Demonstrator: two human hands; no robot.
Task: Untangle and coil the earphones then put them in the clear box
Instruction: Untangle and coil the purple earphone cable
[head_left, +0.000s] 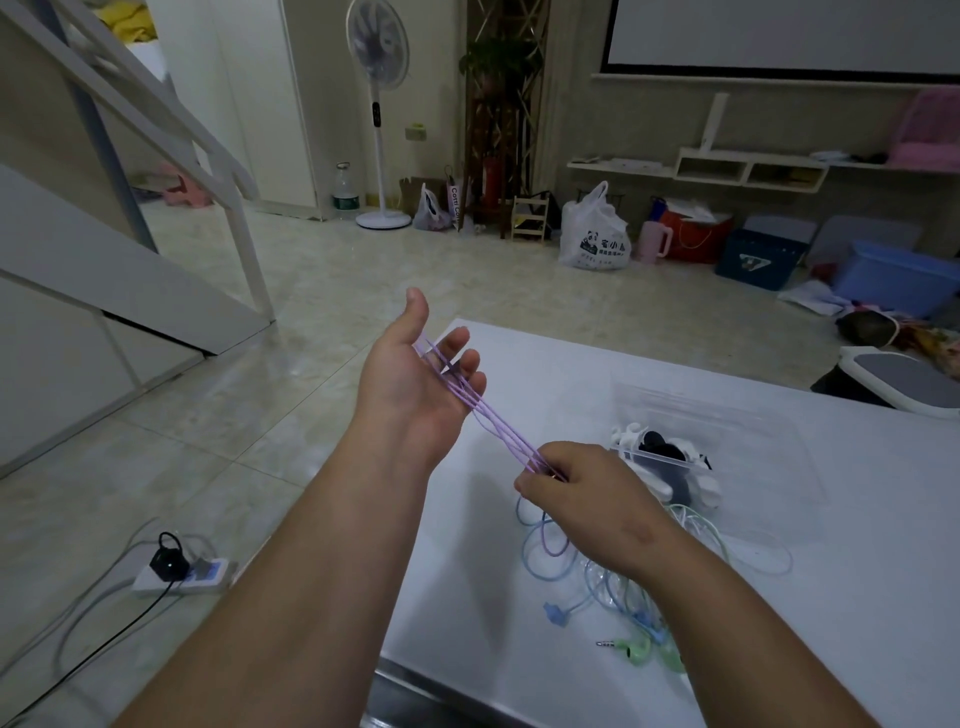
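Strands, perhaps four, of one purple earphone cord (500, 427) wrap the outstretched fingers of the left hand (410, 379), while the right hand (582, 483) pinches them.

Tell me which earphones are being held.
The purple earphones, strung between left hand and right hand; the blue earphones and green earphones lie on the table.

Purple earphone cable (498, 431): smooth plastic sheath, slight sheen noted. Counter (571, 374): white, smooth, satin finish. Clear box (727, 410): transparent glossy plastic. Jack plug (605, 644): bare metal tip seen. Floor (260, 415): polished marbled tiles, reflections observed. Carrier bag (595, 228): thin crinkled white plastic.
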